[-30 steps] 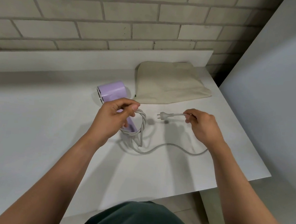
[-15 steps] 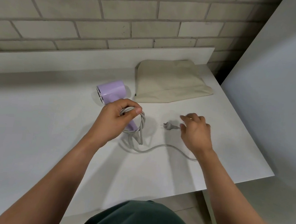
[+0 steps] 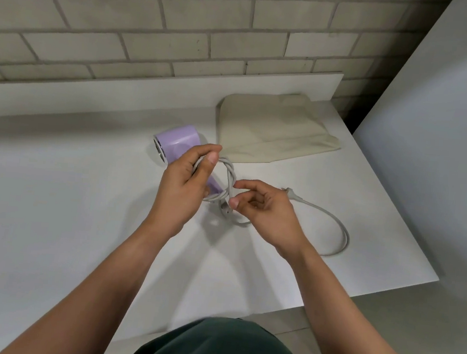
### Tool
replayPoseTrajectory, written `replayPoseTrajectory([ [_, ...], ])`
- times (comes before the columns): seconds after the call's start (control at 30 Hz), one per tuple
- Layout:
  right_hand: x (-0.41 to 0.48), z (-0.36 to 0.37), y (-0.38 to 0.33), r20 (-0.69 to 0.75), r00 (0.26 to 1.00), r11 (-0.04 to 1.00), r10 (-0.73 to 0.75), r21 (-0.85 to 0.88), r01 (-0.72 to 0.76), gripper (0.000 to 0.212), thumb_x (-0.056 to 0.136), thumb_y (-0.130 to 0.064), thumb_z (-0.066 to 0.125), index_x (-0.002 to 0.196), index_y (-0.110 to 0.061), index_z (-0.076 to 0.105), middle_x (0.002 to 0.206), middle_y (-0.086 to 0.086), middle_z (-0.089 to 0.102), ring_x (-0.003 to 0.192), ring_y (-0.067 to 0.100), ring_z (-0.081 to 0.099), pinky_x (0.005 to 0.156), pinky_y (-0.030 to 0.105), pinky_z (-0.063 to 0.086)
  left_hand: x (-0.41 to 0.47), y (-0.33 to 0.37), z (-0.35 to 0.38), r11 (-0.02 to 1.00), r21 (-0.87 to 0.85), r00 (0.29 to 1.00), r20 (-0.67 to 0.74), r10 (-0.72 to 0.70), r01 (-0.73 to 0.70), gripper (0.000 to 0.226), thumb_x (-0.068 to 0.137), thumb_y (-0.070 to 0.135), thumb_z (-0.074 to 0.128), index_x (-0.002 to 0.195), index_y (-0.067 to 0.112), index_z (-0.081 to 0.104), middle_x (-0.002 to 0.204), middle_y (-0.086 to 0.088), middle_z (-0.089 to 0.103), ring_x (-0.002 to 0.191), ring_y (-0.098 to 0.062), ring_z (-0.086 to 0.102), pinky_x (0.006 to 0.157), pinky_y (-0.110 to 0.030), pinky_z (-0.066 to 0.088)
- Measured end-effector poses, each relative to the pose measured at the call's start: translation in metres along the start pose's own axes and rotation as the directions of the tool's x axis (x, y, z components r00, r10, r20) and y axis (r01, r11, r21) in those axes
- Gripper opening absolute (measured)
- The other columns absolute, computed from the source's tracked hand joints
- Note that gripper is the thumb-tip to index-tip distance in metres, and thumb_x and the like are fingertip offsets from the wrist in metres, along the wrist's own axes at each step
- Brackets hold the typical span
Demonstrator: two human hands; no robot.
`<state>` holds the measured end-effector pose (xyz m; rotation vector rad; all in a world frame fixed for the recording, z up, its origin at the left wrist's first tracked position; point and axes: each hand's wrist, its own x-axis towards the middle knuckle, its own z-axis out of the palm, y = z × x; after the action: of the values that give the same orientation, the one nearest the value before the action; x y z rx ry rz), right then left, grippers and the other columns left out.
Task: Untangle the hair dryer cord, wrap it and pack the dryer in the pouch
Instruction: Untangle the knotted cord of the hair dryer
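A lilac hair dryer [image 3: 177, 141] lies on the white table [image 3: 53, 202], its handle hidden behind my left hand [image 3: 181, 189]. That hand grips several loops of the grey cord [image 3: 228, 176] against the handle. My right hand [image 3: 266, 211] has its index finger and thumb closed around the twisted loops just right of the handle. The loose end of the cord curves over the table to the right, and its plug [image 3: 289, 192] lies free behind my right hand. The beige fabric pouch [image 3: 273, 132] lies flat behind the dryer.
A brick wall with a white ledge [image 3: 148, 100] runs along the back of the table. A grey panel [image 3: 444, 140] stands close on the right. The table's front edge and right corner [image 3: 433, 277] are near my right forearm.
My right hand let go of the plug, which now lies on the table, and moved left to the cord loops by the handle. My left hand kept its grip on the loops.
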<state>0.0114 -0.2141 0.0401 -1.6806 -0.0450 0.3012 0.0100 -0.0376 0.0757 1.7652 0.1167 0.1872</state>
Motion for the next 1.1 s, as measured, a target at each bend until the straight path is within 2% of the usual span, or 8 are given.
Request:
replayPoseTrajectory([
  [0.17, 0.003, 0.013, 0.004, -0.070, 0.997, 1.000, -0.020, -0.017, 0.019, 0.031, 0.094, -0.014, 0.074, 0.117, -0.034, 0.068, 0.085, -0.003, 0.078, 0.091, 0.016, 0.076, 0.103, 0.043, 0.055, 0.002, -0.004, 0.001, 0.997, -0.043, 0.997, -0.025, -0.068, 0.067, 0.016, 0.105, 0.026, 0.058, 0.112, 0.023, 0.072, 0.071, 0.022, 0.062, 0.061, -0.002, 0.053, 0.065, -0.031, 0.052],
  [0.27, 0.004, 0.017, 0.007, -0.084, 0.996, 1.000, 0.001, 0.013, 0.000, 0.034, 0.095, -0.016, 0.074, 0.126, -0.028, 0.068, 0.085, -0.004, 0.078, 0.095, 0.017, 0.075, 0.103, 0.037, 0.054, 0.000, -0.007, 0.001, 0.981, -0.145, 0.992, 0.019, -0.128, 0.130, 0.018, 0.108, 0.026, 0.051, 0.113, 0.022, 0.068, 0.052, 0.015, 0.037, 0.049, -0.007, 0.037, 0.064, -0.034, 0.045],
  [0.37, 0.004, 0.022, 0.006, -0.115, 0.993, 0.999, 0.028, 0.024, -0.026, 0.036, 0.095, -0.018, 0.074, 0.130, -0.022, 0.069, 0.086, -0.002, 0.078, 0.095, 0.016, 0.074, 0.099, 0.028, 0.054, -0.004, -0.008, 0.002, 0.967, -0.213, 0.989, 0.073, -0.125, 0.138, 0.018, 0.110, 0.022, 0.047, 0.118, 0.017, 0.062, 0.050, 0.013, 0.032, 0.046, -0.008, 0.030, 0.057, -0.029, 0.038],
  [0.53, 0.005, 0.023, 0.003, -0.093, 0.995, 0.999, 0.023, -0.041, -0.027, 0.014, 0.095, -0.020, 0.072, 0.097, -0.033, 0.076, 0.092, 0.001, 0.074, 0.087, 0.022, 0.072, 0.087, 0.036, 0.054, -0.010, -0.013, 0.003, 0.955, -0.271, 0.981, 0.183, -0.071, 0.120, 0.016, 0.110, 0.019, 0.046, 0.119, 0.023, 0.058, 0.053, 0.006, 0.029, 0.047, -0.013, 0.026, 0.051, -0.026, 0.033],
  [0.63, 0.008, 0.018, 0.002, -0.016, 0.999, 0.997, 0.043, -0.065, -0.044, 0.005, 0.095, -0.021, 0.072, 0.100, -0.023, 0.073, 0.095, -0.005, 0.073, 0.078, 0.014, 0.072, 0.093, 0.048, 0.055, -0.010, -0.014, 0.000, 0.939, -0.309, 0.972, 0.220, -0.085, 0.152, 0.016, 0.110, 0.019, 0.045, 0.117, 0.022, 0.060, 0.055, 0.004, 0.025, 0.048, -0.013, 0.024, 0.049, -0.025, 0.032],
  [0.73, 0.012, 0.014, 0.000, 0.039, 0.997, 0.998, 0.059, -0.025, -0.058, 0.014, 0.096, -0.018, 0.072, 0.105, -0.010, 0.066, 0.090, -0.001, 0.076, 0.078, 0.011, 0.072, 0.094, 0.046, 0.055, -0.005, -0.011, -0.004, 0.922, -0.339, 0.975, 0.179, -0.133, 0.188, 0.015, 0.109, 0.018, 0.047, 0.112, 0.019, 0.062, 0.054, 0.007, 0.026, 0.049, -0.013, 0.022, 0.049, -0.026, 0.031],
  [0.93, 0.018, 0.020, -0.002, 0.026, 0.999, 0.999, 0.029, -0.038, -0.028, 0.014, 0.095, -0.018, 0.072, 0.104, -0.011, 0.064, 0.083, 0.005, 0.077, 0.076, 0.015, 0.067, 0.096, 0.050, 0.053, 0.007, -0.011, -0.016, 0.970, -0.188, 0.987, 0.078, -0.142, 0.155, 0.015, 0.107, 0.010, 0.050, 0.115, 0.011, 0.063, 0.058, 0.000, 0.046, 0.050, -0.015, 0.046, 0.059, -0.035, 0.054],
  [1.1, 0.015, 0.018, -0.003, 0.070, 0.998, 0.997, -0.008, -0.077, 0.014, 0.008, 0.094, -0.021, 0.074, 0.101, -0.020, 0.069, 0.088, 0.003, 0.078, 0.082, 0.015, 0.070, 0.099, 0.048, 0.052, 0.017, -0.002, -0.032, 0.986, 0.045, 0.957, 0.237, -0.165, 0.159, 0.021, 0.105, 0.019, 0.052, 0.113, 0.025, 0.070, 0.079, -0.005, 0.060, 0.051, -0.017, 0.050, 0.066, -0.040, 0.052],
])
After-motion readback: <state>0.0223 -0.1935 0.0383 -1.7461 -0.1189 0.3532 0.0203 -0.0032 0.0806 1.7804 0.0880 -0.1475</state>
